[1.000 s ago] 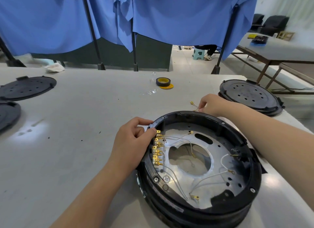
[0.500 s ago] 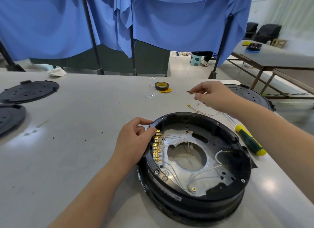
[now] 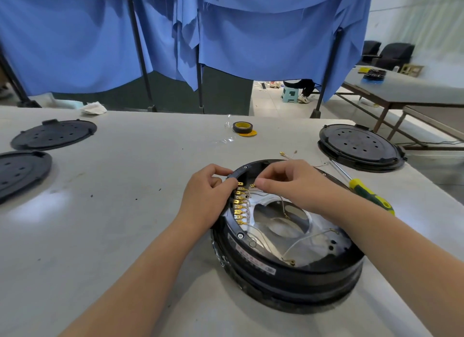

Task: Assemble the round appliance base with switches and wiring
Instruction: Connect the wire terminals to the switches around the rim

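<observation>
left hand (image 3: 204, 201) gripping round base (image 3: 288, 269), right hand (image 3: 293, 183) pinching wire terminal (image 3: 252, 185)

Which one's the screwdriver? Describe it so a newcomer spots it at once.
Start at the round black appliance base under both hands. Look right of it, toward the stacked black lids: the screwdriver lies flat on the grey table between them. It alone has a green and yellow handle with a bare metal shaft.
</observation>
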